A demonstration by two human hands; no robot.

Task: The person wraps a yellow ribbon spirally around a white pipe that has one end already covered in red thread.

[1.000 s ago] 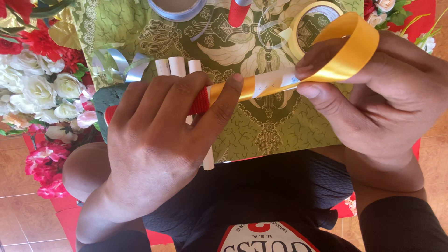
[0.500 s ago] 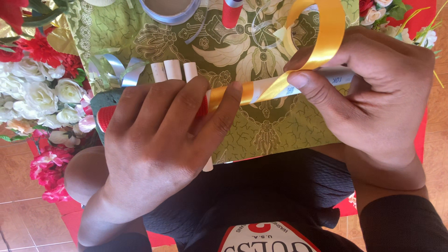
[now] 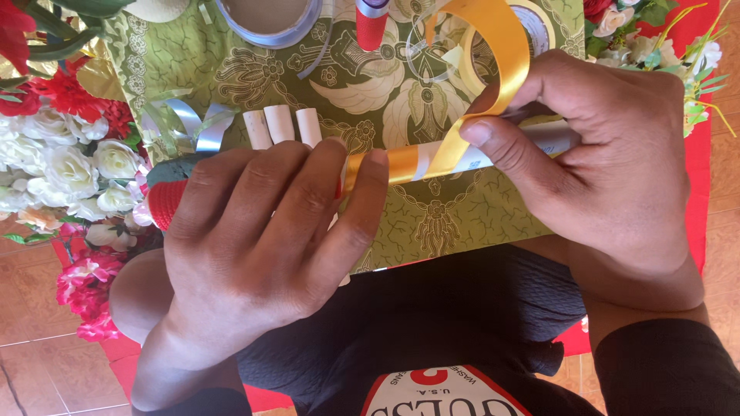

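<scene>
Only one view on my end: the head cam. It looked steeply down from the wearer's head, over the chest and lap, facing forward and away from the body. Very close in: the left hand (image 3: 262, 239) and right hand (image 3: 609, 169) filled most of the frame. Green patterned cloth (image 3: 432, 223) sat just beyond them, running to the top edge. White and red flowers (image 3: 54, 162) clipped at the left border, tiled floor (image 3: 38, 339) in the bottom left corner. No second view to overlap with.
</scene>
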